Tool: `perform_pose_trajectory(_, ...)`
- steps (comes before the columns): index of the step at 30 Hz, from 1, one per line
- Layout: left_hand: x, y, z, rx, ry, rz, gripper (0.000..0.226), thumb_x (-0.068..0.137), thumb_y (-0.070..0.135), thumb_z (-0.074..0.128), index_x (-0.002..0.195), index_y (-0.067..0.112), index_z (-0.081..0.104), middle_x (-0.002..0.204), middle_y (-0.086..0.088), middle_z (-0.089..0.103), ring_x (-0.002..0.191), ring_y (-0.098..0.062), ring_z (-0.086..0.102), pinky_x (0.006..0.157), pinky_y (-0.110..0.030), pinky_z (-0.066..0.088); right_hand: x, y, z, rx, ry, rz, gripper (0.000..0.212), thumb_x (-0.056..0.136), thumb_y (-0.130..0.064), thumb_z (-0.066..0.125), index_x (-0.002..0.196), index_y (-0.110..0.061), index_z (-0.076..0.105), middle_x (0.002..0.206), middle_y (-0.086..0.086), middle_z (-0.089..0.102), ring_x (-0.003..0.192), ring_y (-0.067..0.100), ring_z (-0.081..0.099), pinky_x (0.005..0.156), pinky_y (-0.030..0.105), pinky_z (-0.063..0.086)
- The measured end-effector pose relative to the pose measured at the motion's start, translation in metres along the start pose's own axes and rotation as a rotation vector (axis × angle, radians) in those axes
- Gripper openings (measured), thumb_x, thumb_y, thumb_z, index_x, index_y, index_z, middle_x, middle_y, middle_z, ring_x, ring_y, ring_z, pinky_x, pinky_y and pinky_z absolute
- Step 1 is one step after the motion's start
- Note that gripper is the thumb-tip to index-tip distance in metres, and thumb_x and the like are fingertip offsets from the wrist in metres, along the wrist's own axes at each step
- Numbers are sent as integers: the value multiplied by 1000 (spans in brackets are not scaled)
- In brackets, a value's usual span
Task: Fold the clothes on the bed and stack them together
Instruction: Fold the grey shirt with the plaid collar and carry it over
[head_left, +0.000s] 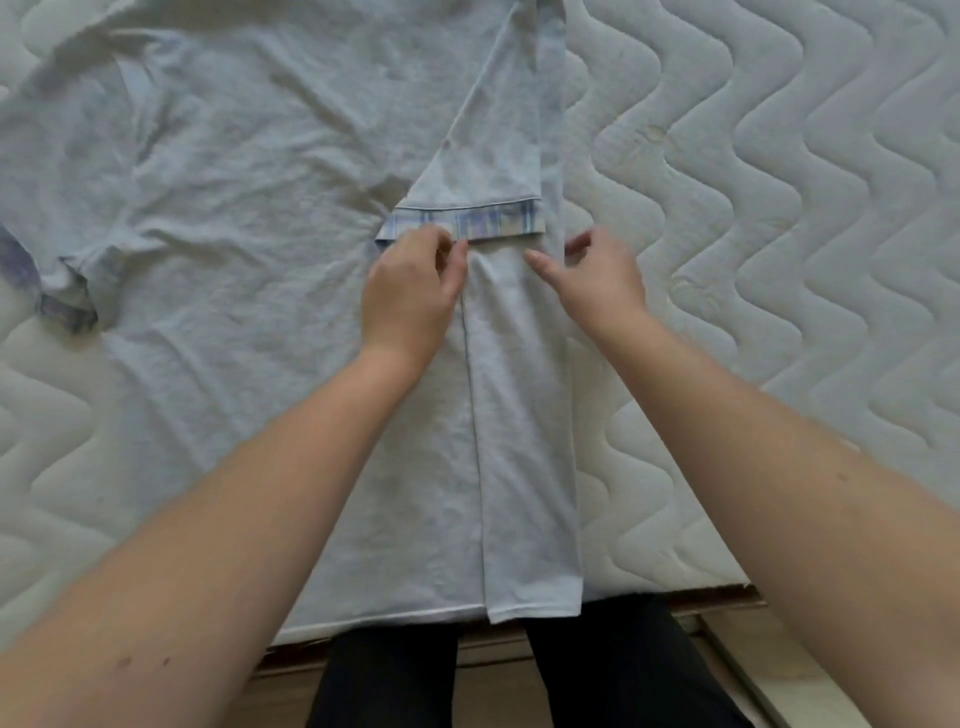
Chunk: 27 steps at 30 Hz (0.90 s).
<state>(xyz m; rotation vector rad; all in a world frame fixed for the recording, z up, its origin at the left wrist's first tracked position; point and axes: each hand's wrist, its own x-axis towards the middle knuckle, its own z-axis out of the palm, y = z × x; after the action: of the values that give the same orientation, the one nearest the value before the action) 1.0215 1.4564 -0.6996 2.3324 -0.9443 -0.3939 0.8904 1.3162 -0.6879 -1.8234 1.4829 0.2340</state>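
Observation:
A pale grey-blue short-sleeved shirt (249, 218) lies flat on the quilted mattress (769, 218). Its right side is folded inward as a long panel (524, 415), and the right sleeve (493, 156) lies folded over it, its plaid cuff (498, 221) pointing toward me. My left hand (410, 291) pinches the lower edge of that cuff between thumb and fingers. Just right of it, my right hand (597, 280) hovers over the folded panel with fingers apart and nothing in them. The left sleeve with its plaid cuff (62, 301) lies spread out at the far left.
The shirt's hem (415, 618) reaches the near edge of the mattress. Below it are the wooden bed frame (498, 649) and my legs in dark trousers (613, 675). Bare mattress extends on the right side.

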Motion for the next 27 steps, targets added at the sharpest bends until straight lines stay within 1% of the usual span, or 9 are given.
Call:
perform_pose_trajectory(2,-20,10,3,-209,-206,-354,35,91,47,62,102,14,61,90,-2,65,87,-27,66,78,-38,54,-7,1,0,-24,-91,67,34,77,-55,73,82,-22,65,97,0,70,99,25,65,91,43,50)
perform_pose_trajectory(4,-33,15,6,-285,-348,-568,42,84,45,72,107,12,60,93,-4,64,91,-30,68,82,-41,56,-11,3,-1,-36,-123,97,32,76,-52,74,79,-20,69,92,3,72,96,26,67,88,40,52)
perform_pose_trajectory(8,-49,21,11,-54,-459,-506,22,86,38,70,82,16,64,85,-3,68,87,-26,65,69,-30,46,-22,6,-6,-50,-140,75,43,78,-52,74,59,-18,55,66,2,63,77,26,68,64,31,46)
perform_pose_trajectory(11,-67,23,9,-119,-355,-508,20,88,35,67,89,18,58,80,4,60,85,-21,61,68,-27,39,-39,21,-4,-31,-247,66,34,75,-46,79,66,-18,62,76,6,72,71,23,70,70,34,54)
perform_pose_trajectory(14,-89,19,8,-288,-385,-596,26,85,27,73,103,12,60,88,-3,69,86,-22,67,81,-35,54,-61,44,4,-60,-271,49,29,76,-40,77,64,-19,61,76,6,72,70,22,69,71,35,57)
perform_pose_trajectory(17,-112,15,8,-332,-441,-628,14,85,26,74,87,18,62,87,-5,72,83,-23,69,84,-44,57,-84,63,12,-72,-241,20,29,77,-43,73,70,-16,63,73,3,69,72,22,67,64,33,50)
perform_pose_trajectory(20,-139,11,11,-374,-470,-647,17,84,26,76,77,24,60,83,-3,73,82,-24,71,82,-44,57,-105,82,21,-102,-282,-3,29,81,-45,72,83,-16,69,86,4,71,82,23,64,67,33,47)
perform_pose_trajectory(24,-182,9,14,-432,-485,-720,15,83,23,78,81,23,62,85,-3,73,84,-24,72,80,-42,59,-133,111,27,-69,-273,71,32,83,-47,71,67,-21,60,70,0,64,79,25,65,68,34,46)
perform_pose_trajectory(27,-211,9,16,-468,-495,-782,14,84,22,76,89,17,63,93,-8,74,87,-26,72,82,-46,58,-154,128,32,-17,-301,87,28,83,-44,73,70,-22,61,75,2,66,79,25,66,73,36,51)
